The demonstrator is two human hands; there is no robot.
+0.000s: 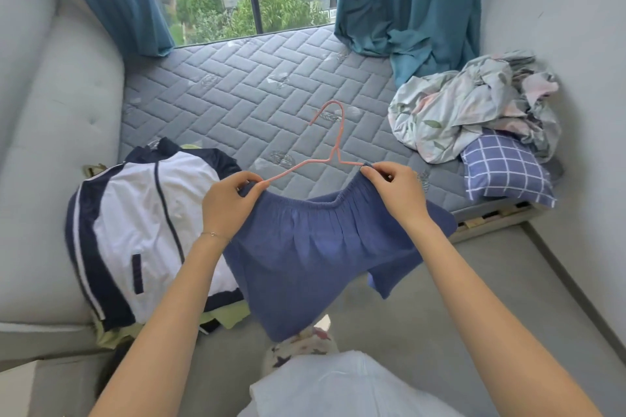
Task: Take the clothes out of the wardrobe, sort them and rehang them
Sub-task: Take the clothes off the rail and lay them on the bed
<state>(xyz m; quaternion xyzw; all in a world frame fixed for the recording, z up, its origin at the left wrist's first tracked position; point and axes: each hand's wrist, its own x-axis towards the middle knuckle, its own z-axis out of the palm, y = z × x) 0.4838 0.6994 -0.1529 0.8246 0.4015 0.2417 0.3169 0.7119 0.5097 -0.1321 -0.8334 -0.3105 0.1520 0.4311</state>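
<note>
Blue shorts (pixel 315 254) with an elastic waistband hang in the air above the bed's near edge. A thin pink wire hanger (pixel 333 145) sticks up behind the waistband, hook pointing away from me. My left hand (pixel 230 203) pinches the waistband's left end together with the hanger's left arm. My right hand (pixel 396 189) pinches the waistband's right end against the hanger's right arm. A white and navy jacket (pixel 145 230) lies on top of a pile of clothes on the bed at the left.
The grey quilted mattress (pixel 244 95) stretches to the window. A crumpled floral sheet (pixel 474 105) and a blue checked pillow (pixel 504 169) sit at its right end. Teal curtains (pixel 406 3) hang at the back. A grey padded headboard (pixel 40 145) stands left, grey floor (pixel 440 332) at the right.
</note>
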